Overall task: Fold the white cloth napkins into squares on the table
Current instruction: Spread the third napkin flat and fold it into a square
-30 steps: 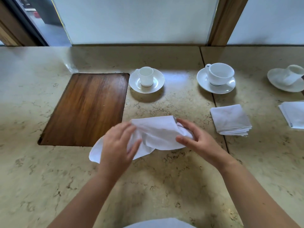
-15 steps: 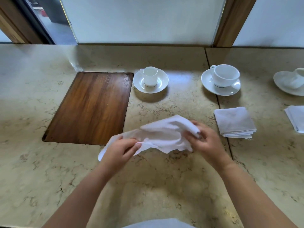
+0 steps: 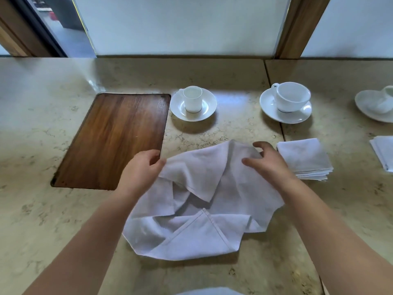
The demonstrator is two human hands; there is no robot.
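Left hand [image 3: 141,170]: pinching the rumpled napkin [image 3: 191,209] at its left edge.
Right hand [image 3: 269,162]: fingers curled on the top fold, apparently gripping.

The far-right cup and saucer [image 3: 380,105] and folded napkin [image 3: 383,152] are cut off.

No text, label, brand, number or sign can be read anywhere here: not on the white cloth napkins, the white cups and saucers, or the beige stone desk
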